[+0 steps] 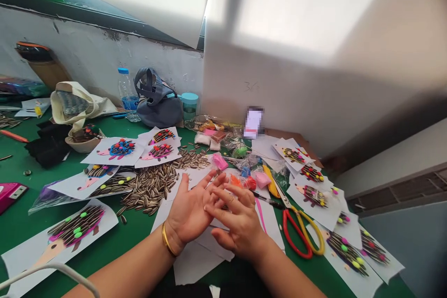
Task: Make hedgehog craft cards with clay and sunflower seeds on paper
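Green desk (136,237) lies beneath both bare hands: the left hand (190,209), gold-bangled, and the right hand (237,223) hold nothing, fingers spread and overlapping above white paper sheets (195,260), with striped sunflower seeds (150,188) just left and red-and-yellow scissors (298,235) at lower right.

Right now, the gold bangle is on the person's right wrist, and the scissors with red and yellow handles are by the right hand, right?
Not quite: the head view shows the gold bangle on the left wrist, not the right. The scissors with red and yellow handles are by the right hand.
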`<state>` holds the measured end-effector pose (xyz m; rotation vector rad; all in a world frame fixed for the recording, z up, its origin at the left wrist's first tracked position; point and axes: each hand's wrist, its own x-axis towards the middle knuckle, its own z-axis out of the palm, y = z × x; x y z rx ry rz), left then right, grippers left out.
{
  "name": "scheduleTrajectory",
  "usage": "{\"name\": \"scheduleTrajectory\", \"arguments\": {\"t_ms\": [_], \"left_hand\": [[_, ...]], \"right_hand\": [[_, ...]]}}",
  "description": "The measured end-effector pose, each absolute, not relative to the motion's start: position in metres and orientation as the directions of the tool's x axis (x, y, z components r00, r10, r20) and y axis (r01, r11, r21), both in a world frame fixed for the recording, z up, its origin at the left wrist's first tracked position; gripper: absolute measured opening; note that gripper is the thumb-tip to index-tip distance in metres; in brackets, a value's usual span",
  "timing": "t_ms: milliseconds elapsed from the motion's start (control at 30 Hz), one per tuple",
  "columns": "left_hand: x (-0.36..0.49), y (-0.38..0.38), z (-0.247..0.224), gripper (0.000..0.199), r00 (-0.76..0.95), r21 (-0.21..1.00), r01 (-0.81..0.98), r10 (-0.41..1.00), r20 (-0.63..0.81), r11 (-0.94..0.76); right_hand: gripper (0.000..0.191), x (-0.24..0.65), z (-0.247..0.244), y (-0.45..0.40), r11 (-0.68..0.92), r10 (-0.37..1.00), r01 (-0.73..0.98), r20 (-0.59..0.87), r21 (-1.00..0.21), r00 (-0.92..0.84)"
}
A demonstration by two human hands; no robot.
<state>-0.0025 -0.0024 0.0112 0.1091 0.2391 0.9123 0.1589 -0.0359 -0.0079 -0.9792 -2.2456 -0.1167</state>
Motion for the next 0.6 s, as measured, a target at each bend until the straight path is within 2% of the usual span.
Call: {"name": "scheduleTrajectory", "arguments": {"t_ms": [67,167,333,467,600], "left_hand": [[-0.0026,-0.0022,0.0110,0.070,0.584,0.194,-0.768,0.792,-0.178,0.610],[-0.0025,-0.0021,0.0097,0.069,0.614,0.196,-0.738,0.763,-0.201,0.646],[-0.0030,-0.0006,0.0096,0.069,0.580,0.226,-0.763,0.795,-0.175,0.606],[-0.0029,0.0000,0.0103,0.070,0.590,0.237,-0.744,0.780,-0.207,0.625],[-0.0038,0.0007,0.0110,0.068,0.578,0.215,-0.764,0.794,-0.191,0.608]], "right_hand": [[0.045,0.1577,-0.0081,-0.0361,0.738,0.597,0.653,0.617,-0.171,-0.513],[0.053,0.1564,-0.0076,-0.0362,0.697,0.636,0.697,0.594,-0.168,-0.493],[0.042,0.1578,-0.0088,-0.0362,0.737,0.603,0.653,0.605,-0.174,-0.519],[0.053,0.1573,-0.0105,-0.0356,0.712,0.636,0.678,0.575,-0.181,-0.514],[0.039,0.1581,-0.0083,-0.0360,0.719,0.625,0.670,0.593,-0.184,-0.508]]}}
